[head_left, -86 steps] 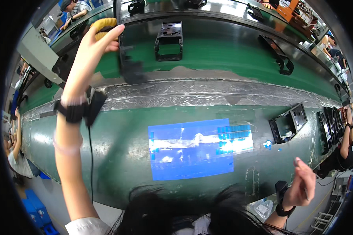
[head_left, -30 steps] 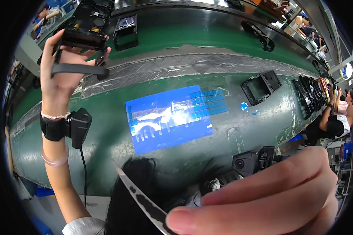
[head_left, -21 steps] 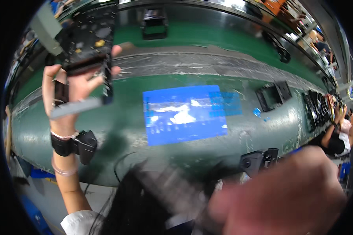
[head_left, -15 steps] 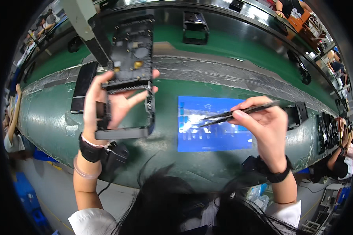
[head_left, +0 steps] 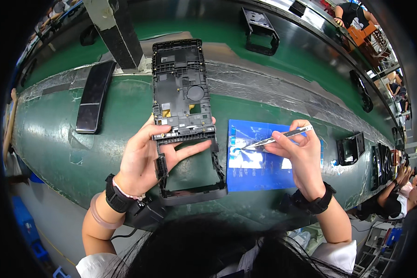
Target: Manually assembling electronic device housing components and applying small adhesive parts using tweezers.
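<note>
My left hand (head_left: 143,160) grips a long black plastic housing frame (head_left: 178,76) by its middle, with a finger reaching across its open lower window. Small gold-coloured inserts and a round raised disc show on the housing's face. In my right hand (head_left: 299,155) a pair of tweezers (head_left: 282,137) is pinched between thumb and fingers. The tweezers' tips point down-left onto a blue sheet (head_left: 264,180) that carries shiny, clear film-like pieces. Whether the tips hold a piece is too small to tell.
A glossy black two-part panel (head_left: 91,99) lies at the left by a grey post (head_left: 113,32). Another black frame (head_left: 260,30) sits on the far green belt. More black housings (head_left: 352,148) stand at the right, near a co-worker's hands (head_left: 404,173).
The housing has come nearer and turned its face more toward me. My right hand has shifted slightly, and the tweezers' tips now meet the blue sheet's upper left part.
</note>
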A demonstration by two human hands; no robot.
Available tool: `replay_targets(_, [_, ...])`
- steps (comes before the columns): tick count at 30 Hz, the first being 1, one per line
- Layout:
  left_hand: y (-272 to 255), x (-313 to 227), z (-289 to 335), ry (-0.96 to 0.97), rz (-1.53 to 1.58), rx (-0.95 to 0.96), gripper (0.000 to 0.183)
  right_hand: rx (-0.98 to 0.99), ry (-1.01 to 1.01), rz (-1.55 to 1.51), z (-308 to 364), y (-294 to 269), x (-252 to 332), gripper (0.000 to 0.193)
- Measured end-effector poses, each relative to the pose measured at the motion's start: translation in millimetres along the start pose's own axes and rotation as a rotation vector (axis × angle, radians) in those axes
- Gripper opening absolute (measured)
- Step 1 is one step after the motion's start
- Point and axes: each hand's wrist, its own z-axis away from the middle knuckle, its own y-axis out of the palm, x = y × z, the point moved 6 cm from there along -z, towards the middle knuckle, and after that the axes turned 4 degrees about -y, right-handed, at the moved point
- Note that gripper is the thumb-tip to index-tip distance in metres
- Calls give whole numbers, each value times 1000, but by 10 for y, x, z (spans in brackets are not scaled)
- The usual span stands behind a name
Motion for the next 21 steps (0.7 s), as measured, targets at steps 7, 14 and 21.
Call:
replay_targets(7, [-19,47,-10,-23,-46,-33,37,-34,86,-158,0,-82,-60,21])
replay_targets(14, [393,276,-45,-156,-206,43,43,-108,-215,-208,268,-243,639,24])
replay_targets(21, [837,682,-82,-107,-472,233,63,-116,-440,-89,460,-328,833,20])
